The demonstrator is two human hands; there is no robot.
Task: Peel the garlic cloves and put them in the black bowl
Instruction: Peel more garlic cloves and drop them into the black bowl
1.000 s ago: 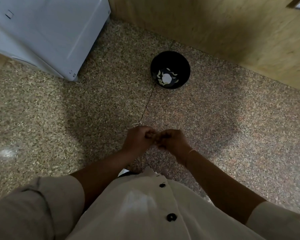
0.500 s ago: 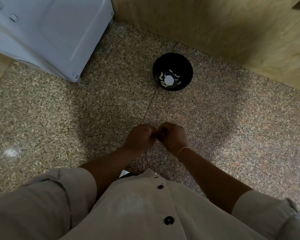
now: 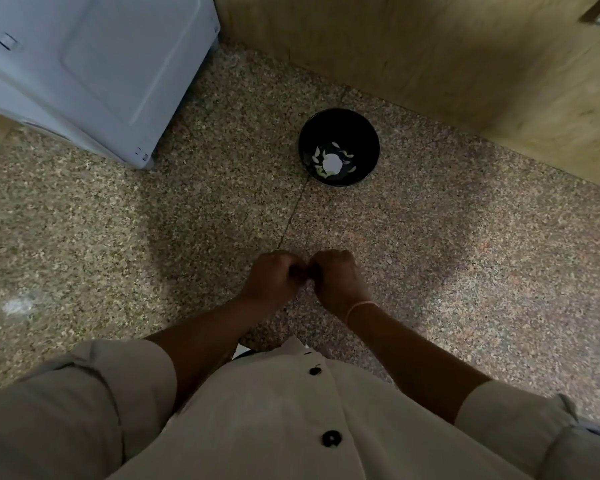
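Overall: dim indoor light, muted colours, fine grain across the speckled floor [image 3: 465, 271].
Shadows: my own broad shadow falls forward on the floor, darkest around my left hand [image 3: 274, 280] and right hand [image 3: 338, 280].
Hands: underexposed; my fingers [image 3: 293, 265] blur into one dark mass.
Glare: a pale shine on the floor, far left.
Bowl: the black bowl [image 3: 339, 129] is flat black, its white contents washed out.
Edges: the wooden wall [image 3: 430, 46] and white appliance [image 3: 84, 64] bend; my shirt [image 3: 274, 427] is soft.

Left hand [image 3: 273, 276], right hand [image 3: 337, 277]: curled, knuckles touching.
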